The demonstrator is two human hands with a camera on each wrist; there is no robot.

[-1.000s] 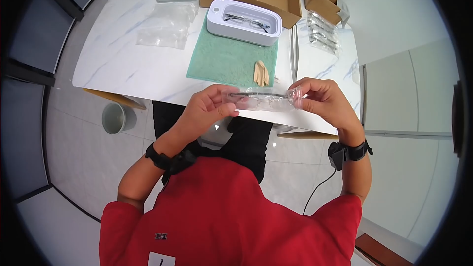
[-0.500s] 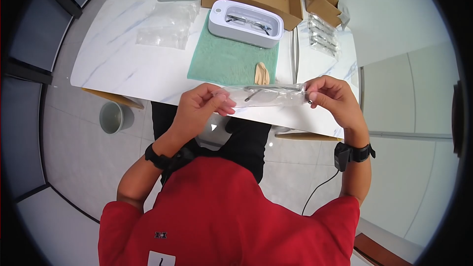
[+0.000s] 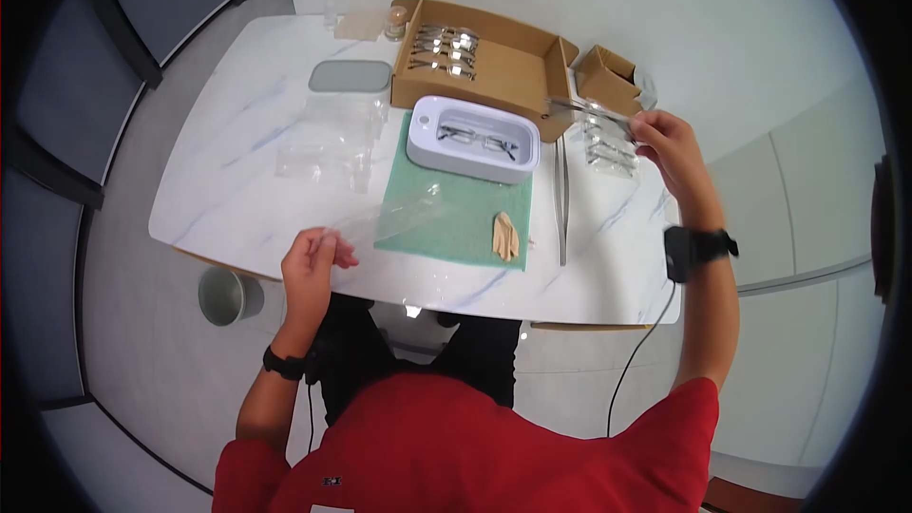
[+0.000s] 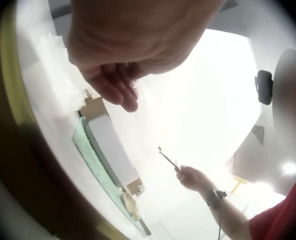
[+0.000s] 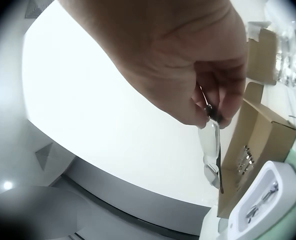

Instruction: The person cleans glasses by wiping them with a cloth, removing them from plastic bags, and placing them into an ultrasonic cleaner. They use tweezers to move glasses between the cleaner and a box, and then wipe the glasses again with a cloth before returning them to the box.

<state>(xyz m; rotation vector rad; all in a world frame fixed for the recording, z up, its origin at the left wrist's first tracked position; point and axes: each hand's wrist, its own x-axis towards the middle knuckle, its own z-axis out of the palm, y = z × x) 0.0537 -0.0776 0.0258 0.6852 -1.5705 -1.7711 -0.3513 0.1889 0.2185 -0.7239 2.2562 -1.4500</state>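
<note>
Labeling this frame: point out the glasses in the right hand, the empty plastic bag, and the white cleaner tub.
glasses (image 3: 589, 112), head view, on the frame near its middle.
plastic bag (image 3: 404, 216), head view, mid-sheet.
white cleaner tub (image 3: 472, 162), head view, front wall.

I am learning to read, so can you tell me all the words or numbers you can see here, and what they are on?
No readable words or numbers.
The small dark mark on the red shirt is too small to read.
The white oval cleaning tub and the brown cardboard box show no text.
</note>
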